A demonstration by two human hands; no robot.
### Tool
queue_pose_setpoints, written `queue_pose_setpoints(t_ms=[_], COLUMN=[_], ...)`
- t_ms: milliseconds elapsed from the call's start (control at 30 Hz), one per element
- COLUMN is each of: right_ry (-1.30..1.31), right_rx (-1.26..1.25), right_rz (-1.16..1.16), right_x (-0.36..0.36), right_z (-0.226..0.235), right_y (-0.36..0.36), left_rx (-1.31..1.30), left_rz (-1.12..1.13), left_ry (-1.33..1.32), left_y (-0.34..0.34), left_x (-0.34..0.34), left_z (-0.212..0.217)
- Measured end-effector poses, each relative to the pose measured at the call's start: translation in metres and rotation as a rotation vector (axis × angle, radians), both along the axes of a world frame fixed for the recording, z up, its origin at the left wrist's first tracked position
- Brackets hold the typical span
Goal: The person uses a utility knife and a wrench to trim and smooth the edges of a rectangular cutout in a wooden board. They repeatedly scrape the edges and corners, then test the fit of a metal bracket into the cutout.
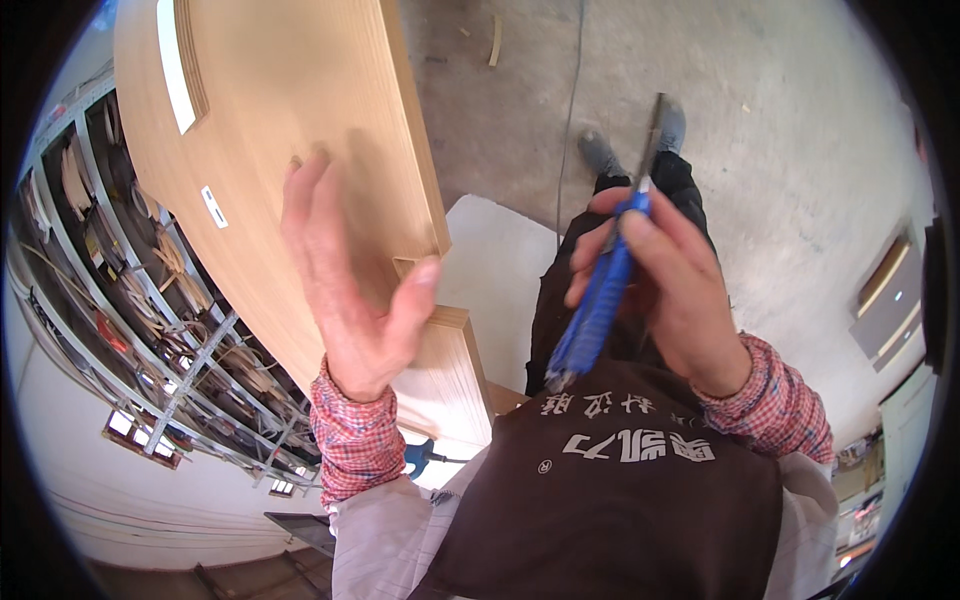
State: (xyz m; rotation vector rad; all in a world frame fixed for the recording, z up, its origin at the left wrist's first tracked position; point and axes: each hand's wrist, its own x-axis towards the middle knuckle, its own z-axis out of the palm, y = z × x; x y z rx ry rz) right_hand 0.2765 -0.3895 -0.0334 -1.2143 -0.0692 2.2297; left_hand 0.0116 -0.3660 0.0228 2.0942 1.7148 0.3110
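My left hand (352, 305) is open, fingers stretched over the light wood-grain panel (270, 90). Its thumb is beside a notch in the panel's edge, where a small tan sliver (408, 264) sticks out. Whether the palm touches the wood I cannot tell. Over my lap, my right hand (682, 290) is closed around a blue-handled utility knife (605, 300). The knife's long flat blade (656, 140) points away from me, and its butt end is blurred.
On the panel lie a white curved strip (175, 70) and a small white label (214, 207). Metal racks (150, 270) with many strips stand at left. A cable (570, 120) crosses the concrete floor (790, 110). A white board (500, 250) lies below the notch.
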Motion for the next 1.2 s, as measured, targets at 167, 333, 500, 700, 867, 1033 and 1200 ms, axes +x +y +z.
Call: queue_pose_setpoints(t_ms=[167, 333, 500, 700, 867, 1033, 1200], right_ry=[-0.14, -0.193, -0.094, 0.057, -0.186, -0.516, -0.671], right_rx=[0.081, 0.123, 0.066, -0.002, 0.744, 1.478, 2.157], right_rz=[-0.151, -0.006, 0.311, 0.679, 1.092, 1.397, 1.504], right_x=[0.022, 0.033, 0.048, 0.093, 0.096, 0.04, -0.008], right_z=[-0.014, -0.014, -0.003, 0.004, 0.021, 0.05, 0.053], right_y=[-0.005, -0.016, -0.051, -0.047, 0.014, 0.077, 0.075], left_rx=[0.11, 0.124, 0.084, -0.005, 0.216, 0.068, 0.356], left_rz=[0.014, 0.095, 0.341, 0.461, 0.354, 0.893, 1.082], left_ry=[0.119, -0.007, 0.207, 0.214, -0.383, -1.13, -1.887], left_y=[-0.003, -0.018, -0.086, -0.135, -0.185, -0.191, -0.173], left_x=[0.022, 0.013, 0.005, 0.081, 0.144, 0.162, 0.157], left_z=[-0.02, -0.012, -0.019, -0.022, -0.034, -0.088, -0.126])
